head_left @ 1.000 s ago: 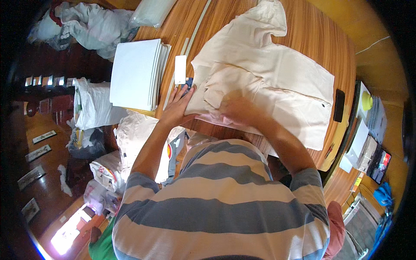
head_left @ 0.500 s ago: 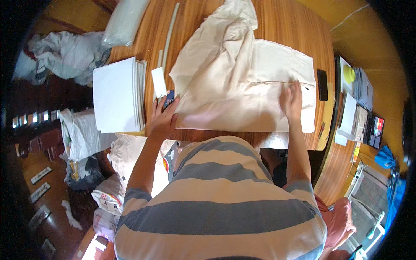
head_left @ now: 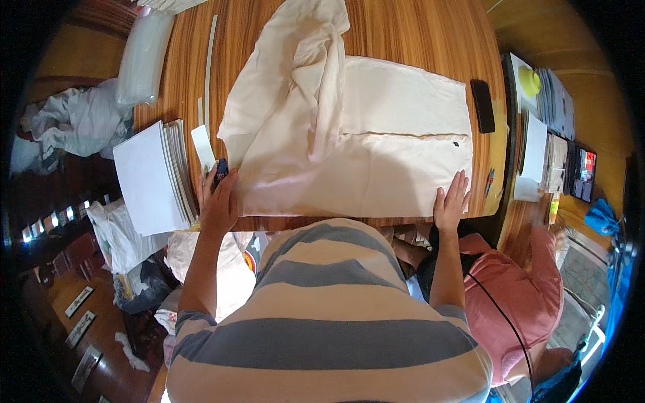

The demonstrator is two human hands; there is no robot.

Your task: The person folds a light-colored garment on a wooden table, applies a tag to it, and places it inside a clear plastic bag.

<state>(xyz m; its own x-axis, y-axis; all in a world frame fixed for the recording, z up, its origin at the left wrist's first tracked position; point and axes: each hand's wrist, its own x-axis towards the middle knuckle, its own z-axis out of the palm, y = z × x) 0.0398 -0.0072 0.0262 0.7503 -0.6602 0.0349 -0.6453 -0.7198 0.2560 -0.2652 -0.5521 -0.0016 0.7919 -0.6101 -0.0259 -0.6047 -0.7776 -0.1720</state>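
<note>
Left hand (head_left: 219, 203) and right hand (head_left: 451, 203) lie flat, unclenched, at the near corners of a cream garment (head_left: 403, 174) spread across a table (head_left: 416, 33). A phone (head_left: 482, 106) sits at far right.

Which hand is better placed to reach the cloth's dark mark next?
Probably the right hand: it rests on the pale cloth, nearer the dark mark; the left hand is at the opposite end.

The striped top (head_left: 322, 341) alternates broad slate-blue and pale cream bands, its 2 short sleeves (head_left: 193, 324) banded likewise.
</note>
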